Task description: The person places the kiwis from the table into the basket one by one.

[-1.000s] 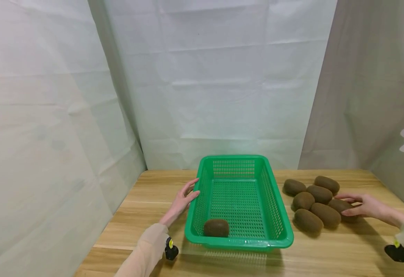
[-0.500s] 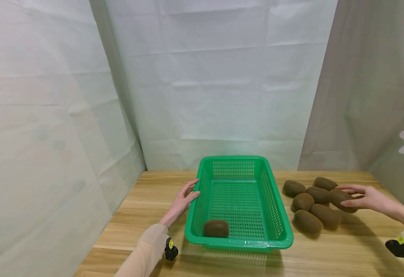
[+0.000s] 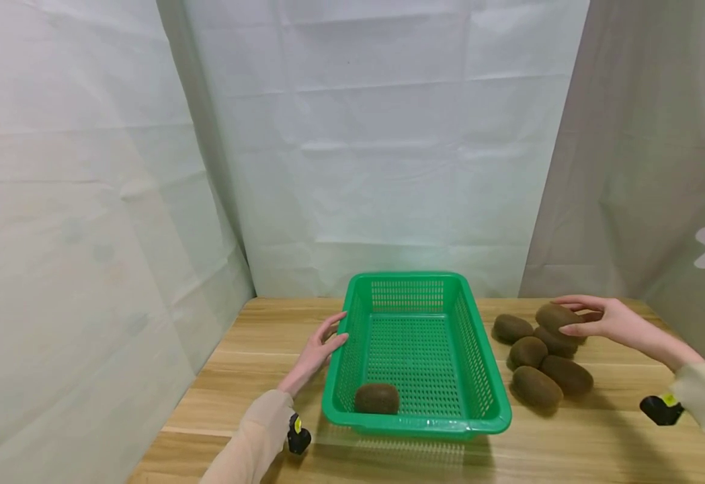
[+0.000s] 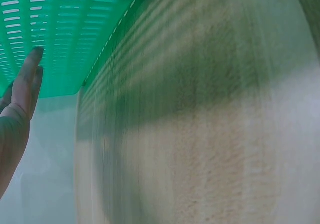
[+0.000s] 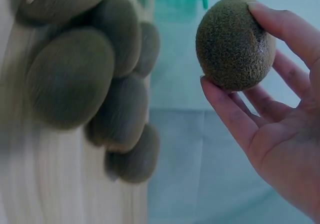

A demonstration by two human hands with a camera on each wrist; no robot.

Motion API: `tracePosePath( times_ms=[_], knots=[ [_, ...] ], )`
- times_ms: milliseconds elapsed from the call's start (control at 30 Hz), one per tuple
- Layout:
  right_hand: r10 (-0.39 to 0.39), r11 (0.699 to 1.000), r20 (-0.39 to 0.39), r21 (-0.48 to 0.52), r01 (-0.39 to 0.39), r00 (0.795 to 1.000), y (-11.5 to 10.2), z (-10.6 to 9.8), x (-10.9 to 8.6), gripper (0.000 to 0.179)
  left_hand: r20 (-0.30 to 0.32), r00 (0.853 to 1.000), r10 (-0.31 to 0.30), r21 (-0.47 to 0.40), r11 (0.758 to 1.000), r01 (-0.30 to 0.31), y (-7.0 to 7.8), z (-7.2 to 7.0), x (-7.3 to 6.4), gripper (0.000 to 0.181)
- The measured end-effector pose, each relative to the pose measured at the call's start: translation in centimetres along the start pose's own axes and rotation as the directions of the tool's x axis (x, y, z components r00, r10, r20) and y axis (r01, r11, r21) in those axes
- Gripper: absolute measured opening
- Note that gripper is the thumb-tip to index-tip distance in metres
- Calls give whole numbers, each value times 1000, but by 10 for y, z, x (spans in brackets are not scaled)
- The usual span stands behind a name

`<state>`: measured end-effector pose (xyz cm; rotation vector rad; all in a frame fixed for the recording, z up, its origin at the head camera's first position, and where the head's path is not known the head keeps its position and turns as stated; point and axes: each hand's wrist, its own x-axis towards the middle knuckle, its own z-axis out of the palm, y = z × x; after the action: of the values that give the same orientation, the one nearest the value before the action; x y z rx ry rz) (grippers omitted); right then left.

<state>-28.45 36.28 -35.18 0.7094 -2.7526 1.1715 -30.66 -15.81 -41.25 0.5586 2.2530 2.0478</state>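
Between thumb and fingers, my right hand (image 3: 609, 325) pinches a brown, fuzzy kiwi (image 5: 235, 44). In the right wrist view this fruit is off the table, beside the loose kiwis (image 5: 70, 79). My left hand (image 3: 314, 349) rests against the left side of a green plastic basket (image 3: 419, 425), fingers extended toward its rim. In the left wrist view, the fingers (image 4: 25, 84) lie near the slotted basket wall (image 4: 65, 39). One kiwi (image 3: 377, 398) lies inside the basket, in its near left corner.
Several kiwis (image 3: 536, 388) lie grouped on the wooden table (image 3: 255, 356), right of the basket. Pale cloth (image 3: 382, 168) hangs behind the table, with more cloth at both sides. A black wrist camera (image 3: 298, 435) sits under the left sleeve.
My right hand has lifted a kiwi from the right side of the group and carried it left and upward, over the back kiwis. The left hand and basket stay put.
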Motion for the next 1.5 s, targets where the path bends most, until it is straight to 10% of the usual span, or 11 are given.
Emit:
tracePosePath(
  times_ms=[1067,1500],
  knots=[
    [-126,958,291,286,40,948,-91,54,84,51,-7,1000,-10,16,1000,10,0,-1,1,51],
    [-173,969,370,228,91,913,-112,87,114,48,-22,1000,-18,13,1000,18,3,2,0,51]
  ],
)
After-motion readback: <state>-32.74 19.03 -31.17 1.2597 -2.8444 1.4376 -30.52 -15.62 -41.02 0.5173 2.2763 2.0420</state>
